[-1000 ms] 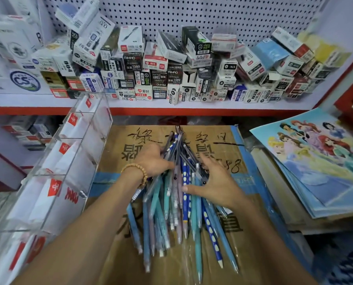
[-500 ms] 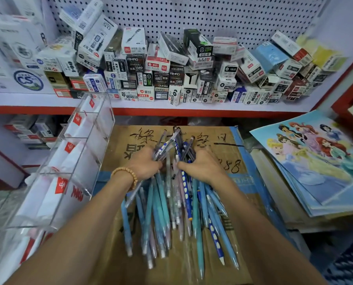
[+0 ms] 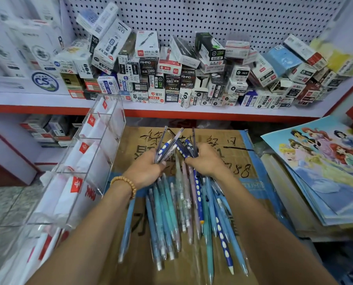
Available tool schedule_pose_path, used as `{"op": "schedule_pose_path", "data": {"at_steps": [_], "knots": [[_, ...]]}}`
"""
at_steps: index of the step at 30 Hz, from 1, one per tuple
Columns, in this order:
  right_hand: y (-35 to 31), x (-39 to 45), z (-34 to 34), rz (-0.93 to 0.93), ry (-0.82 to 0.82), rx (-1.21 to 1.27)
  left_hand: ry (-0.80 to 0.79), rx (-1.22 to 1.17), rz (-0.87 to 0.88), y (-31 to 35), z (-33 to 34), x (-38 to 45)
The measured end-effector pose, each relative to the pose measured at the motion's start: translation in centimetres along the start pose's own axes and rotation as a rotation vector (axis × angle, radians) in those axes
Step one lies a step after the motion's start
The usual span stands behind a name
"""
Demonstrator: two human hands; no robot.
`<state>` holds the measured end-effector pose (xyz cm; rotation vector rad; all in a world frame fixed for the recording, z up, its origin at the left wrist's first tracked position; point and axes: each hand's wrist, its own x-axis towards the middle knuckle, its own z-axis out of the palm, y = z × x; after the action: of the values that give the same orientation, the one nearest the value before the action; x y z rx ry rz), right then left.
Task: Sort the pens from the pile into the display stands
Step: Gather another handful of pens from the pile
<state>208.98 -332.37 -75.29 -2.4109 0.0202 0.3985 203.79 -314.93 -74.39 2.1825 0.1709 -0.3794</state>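
Note:
A pile of pens (image 3: 183, 219), mostly blue, teal and pale pink in clear wrappers, lies on a brown cardboard box (image 3: 229, 149). My left hand (image 3: 149, 169), with a bead bracelet at the wrist, grips the far end of the bundle from the left. From the right, my right hand (image 3: 206, 161) grips the same end. Pen tips stick out beyond my fingers. A clear acrylic display stand (image 3: 93, 153) with several compartments and red-and-white labels stands to the left of the box.
A white shelf with a red edge (image 3: 171, 114) runs behind the box, stacked with many small pen boxes (image 3: 171, 79) under a pegboard. Cartoon posters (image 3: 325, 167) lie stacked to the right. Tiled floor shows at the lower left.
Both hands have closed in from the sides and gathered the far end of the pile into one bundle. The pens now lie closer together and more parallel.

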Motion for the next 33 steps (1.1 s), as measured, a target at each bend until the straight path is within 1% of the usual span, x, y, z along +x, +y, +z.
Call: {"op": "schedule_pose_path", "data": {"at_steps": [4,7,9,13,16,20,23,25,28,30,33], "knots": [[0.3,0.2,-0.6,-0.004,-0.049,0.116,0.049,-0.018,0.050,0.1,0.1,-0.4],[0.2,0.1,-1.0,-0.037,-0.020,0.231,0.059,-0.043,0.094,0.8,0.0,-1.0],[0.1,0.1,-1.2,-0.075,0.031,0.290,0.046,-0.047,0.135,1.3,0.0,-1.2],[0.0,0.5,-2.0,-0.168,0.235,0.411,0.023,-0.039,0.200,2.4,0.0,-1.7],[0.3,0.4,-3.0,-0.199,0.287,0.502,-0.033,0.008,0.245,3.0,0.1,-2.0],[0.5,-0.2,-4.4,-0.171,0.249,0.699,-0.203,0.028,0.255,3.5,0.4,-2.3],[1.0,-0.5,-5.0,-0.138,0.143,0.856,-0.294,0.028,0.244,3.5,0.4,-2.4],[1.3,-0.5,-4.8,-0.094,0.079,0.882,-0.345,0.021,0.238,3.8,0.4,-2.4],[1.4,-0.5,-4.3,-0.048,0.116,0.817,-0.370,-0.042,0.207,3.8,0.3,-2.1],[1.7,-0.4,-4.3,-0.028,0.156,0.866,-0.376,-0.115,0.206,3.7,0.1,-2.0],[1.9,-0.5,-4.8,-0.057,0.176,0.951,-0.303,-0.190,0.226,3.6,0.0,-1.9]]}}
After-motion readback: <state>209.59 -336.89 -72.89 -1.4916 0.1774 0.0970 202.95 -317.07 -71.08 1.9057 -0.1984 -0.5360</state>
